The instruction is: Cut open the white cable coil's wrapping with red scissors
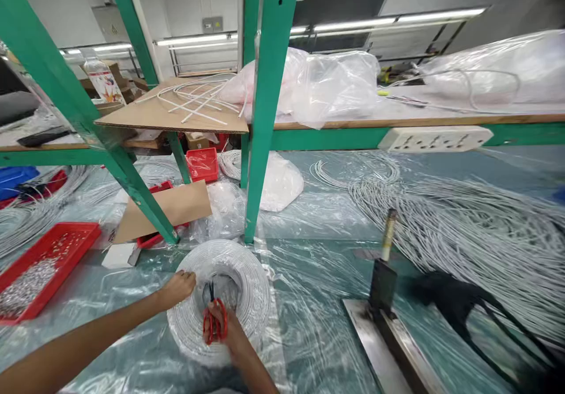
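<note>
A coil of white cable (251,288) lies flat on the plastic-covered table, with a shiny clear wrap over it. My left hand (179,290) is closed in a fist at the coil's upper left side; what its fingers pinch, if anything, is hidden. Over the coil's centre hole, my right hand (227,329) grips scissors (215,322) by their red handles. Their dark blades point away from me, and I cannot make out whether they touch the wrap.
Left of me is a red tray (57,264) of small metal parts. A metal fixture with an upright handle (388,235) stands to the right, near a black strapped item (459,303) and grey cables (463,223). Green posts (265,99) and a shelf with a power strip (436,139) rise ahead.
</note>
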### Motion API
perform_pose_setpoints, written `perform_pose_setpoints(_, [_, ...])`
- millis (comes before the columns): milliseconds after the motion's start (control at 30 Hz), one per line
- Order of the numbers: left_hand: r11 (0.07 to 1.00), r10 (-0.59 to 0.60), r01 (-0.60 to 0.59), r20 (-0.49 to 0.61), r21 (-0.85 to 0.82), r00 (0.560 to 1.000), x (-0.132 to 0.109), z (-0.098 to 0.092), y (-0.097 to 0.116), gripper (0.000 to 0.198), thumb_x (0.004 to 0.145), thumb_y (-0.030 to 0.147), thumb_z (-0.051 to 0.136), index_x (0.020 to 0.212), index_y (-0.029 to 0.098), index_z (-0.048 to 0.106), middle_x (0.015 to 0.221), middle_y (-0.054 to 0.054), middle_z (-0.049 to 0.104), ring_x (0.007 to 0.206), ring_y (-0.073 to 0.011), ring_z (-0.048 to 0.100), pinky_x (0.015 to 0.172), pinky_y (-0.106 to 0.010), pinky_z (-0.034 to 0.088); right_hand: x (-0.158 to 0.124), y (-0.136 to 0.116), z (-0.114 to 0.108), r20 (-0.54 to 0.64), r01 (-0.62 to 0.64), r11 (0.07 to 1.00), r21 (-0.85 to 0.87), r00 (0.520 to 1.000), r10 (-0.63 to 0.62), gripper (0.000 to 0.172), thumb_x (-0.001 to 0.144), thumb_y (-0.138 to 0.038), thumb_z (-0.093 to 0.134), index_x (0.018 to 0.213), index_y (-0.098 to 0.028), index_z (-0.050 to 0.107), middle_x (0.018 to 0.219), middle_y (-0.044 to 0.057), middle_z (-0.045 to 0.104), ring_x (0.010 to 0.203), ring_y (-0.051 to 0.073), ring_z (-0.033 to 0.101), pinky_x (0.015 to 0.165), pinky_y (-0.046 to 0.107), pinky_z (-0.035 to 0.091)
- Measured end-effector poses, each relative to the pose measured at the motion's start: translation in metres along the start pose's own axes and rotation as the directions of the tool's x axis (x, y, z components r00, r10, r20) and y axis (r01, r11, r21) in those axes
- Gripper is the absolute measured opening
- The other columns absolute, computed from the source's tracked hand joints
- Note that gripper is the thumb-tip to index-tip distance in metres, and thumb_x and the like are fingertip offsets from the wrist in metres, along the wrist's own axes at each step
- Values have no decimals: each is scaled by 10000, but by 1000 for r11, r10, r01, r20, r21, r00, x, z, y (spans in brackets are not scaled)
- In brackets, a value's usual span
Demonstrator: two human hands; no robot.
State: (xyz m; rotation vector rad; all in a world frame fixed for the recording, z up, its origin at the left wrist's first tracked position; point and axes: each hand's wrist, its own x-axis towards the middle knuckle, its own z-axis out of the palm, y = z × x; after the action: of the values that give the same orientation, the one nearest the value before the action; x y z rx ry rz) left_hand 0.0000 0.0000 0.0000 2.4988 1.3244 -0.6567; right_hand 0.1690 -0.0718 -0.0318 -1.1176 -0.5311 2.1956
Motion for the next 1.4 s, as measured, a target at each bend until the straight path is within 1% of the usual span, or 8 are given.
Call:
perform_pose_setpoints(100, [998, -57, 57, -29, -5, 998, 0, -5, 0, 297, 791, -27, 333, 973, 68, 548, 1041, -175, 571, 875, -253, 605, 762, -386, 465, 0, 0, 2, 1, 10, 1000, 1, 1000, -10, 538, 571, -665, 604, 691, -141, 575, 492, -7, 541, 386, 117, 512, 398, 229, 361])
perform_pose_setpoints(200, [997, -78, 76, -57, -33, 995, 0, -12, -2, 268, 836, 43, 300, 977, 91, 524, 1024, -140, 572, 823, -224, 613, 694, -332, 475, 1, 2, 3, -3, 4, 1000, 7, 1000, -4, 554, 555, -677, 605, 691, -140, 590, 491, -8, 541, 382, 114, 504, 403, 230, 364])
perform_pose_setpoints(367, [999, -12, 11, -22, -46, 1000, 1, -22, -6, 247, 868, 128, 326, 889, 139, 572, 951, -86, 615, 850, -217, 611, 700, -304, 460, 3, 4, 3, -9, -8, 1000, 28, 1000, 8, 555, 544, -668, 618, 681, -131, 609, 500, 0, 543, 376, 112, 493, 421, 248, 375])
perform_pose_setpoints(533, [1000, 27, -27, 46, 10, 999, 2, -16, -3, 293, 792, -26, 339, 856, 77, 605, 927, -157, 629, 843, -267, 608, 716, -367, 450, 4, 4, 3, -18, -18, 999, 45, 1000, 19, 535, 543, -655, 626, 667, -135, 618, 506, 8, 538, 365, 112, 486, 418, 257, 383])
perform_pose_setpoints(767, [1000, 21, -21, 33, -16, 999, 7, -4, 5, 287, 808, -8, 313, 864, 66, 584, 952, -194, 594, 912, -294, 565, 768, -398, 417, 4, 1, 7, -16, -41, 998, 51, 999, 42, 471, 594, -591, 624, 680, -128, 592, 498, -5, 542, 373, 116, 500, 413, 242, 383])
perform_pose_setpoints(967, [979, -127, 125, -3, -159, 992, 13, -8, -1, 244, 803, 47, 316, 919, 117, 519, 993, -124, 573, 845, -216, 578, 725, -321, 416, 4, -8, 5, 34, -180, 981, 76, 983, 178, 361, 781, -436, 497, 698, -101, 602, 505, 30, 558, 402, 140, 526, 471, 276, 426])
perform_pose_setpoints(1167, [908, -203, 207, 50, -364, 978, 28, -5, -9, 153, 729, 61, 408, 733, 162, 522, 856, -46, 597, 836, -170, 559, 716, -253, 393, 19, -18, 9, 64, -356, 924, 143, 935, 350, 387, 849, -395, 426, 671, -98, 598, 447, 5, 515, 385, 111, 500, 526, 262, 445])
perform_pose_setpoints(1400, [761, -279, 300, 128, -575, 952, 37, 1, -12, 134, 623, 71, 434, 533, 148, 497, 586, 3, 537, 677, -161, 539, 605, -242, 353, 25, -26, 19, 98, -436, 861, 264, 900, 425, 408, 860, -384, 402, 704, -67, 604, 434, 22, 538, 405, 112, 525, 524, 237, 454])
